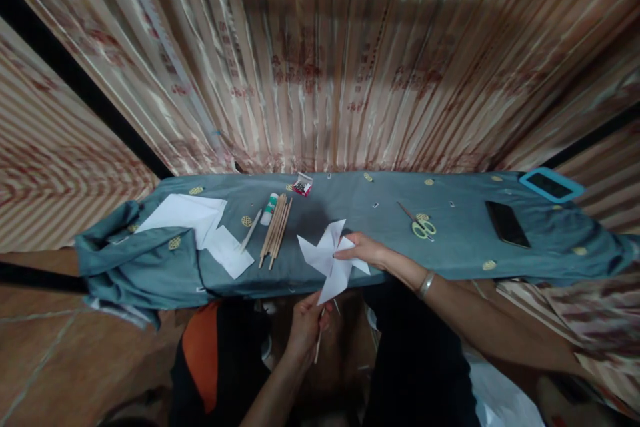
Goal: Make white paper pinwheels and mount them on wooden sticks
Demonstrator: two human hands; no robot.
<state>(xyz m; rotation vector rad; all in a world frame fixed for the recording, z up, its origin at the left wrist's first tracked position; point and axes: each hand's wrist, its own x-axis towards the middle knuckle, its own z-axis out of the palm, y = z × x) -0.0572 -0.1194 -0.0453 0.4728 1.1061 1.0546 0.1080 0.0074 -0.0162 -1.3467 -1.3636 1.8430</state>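
A white paper pinwheel [333, 259] is held up at the front edge of the cloth-covered table. Below it, my left hand [306, 321] is closed around its thin wooden stick [318, 345], whose lower end sticks out under the fingers. My right hand [364, 248], with a bracelet at the wrist, reaches in from the right. Its fingers are closed at the pinwheel's centre, where a small dark spot shows. Whether they pinch the pin or the paper there, I cannot tell.
On the blue-grey cloth [345, 197] lie white paper sheets [183, 213], a pen [251, 230], a glue stick [269, 209], several wooden sticks [276, 233], a small red-and-white box [303, 185], scissors [423, 227], a black phone [507, 223] and a blue-framed tablet [551, 185]. Striped curtains hang behind.
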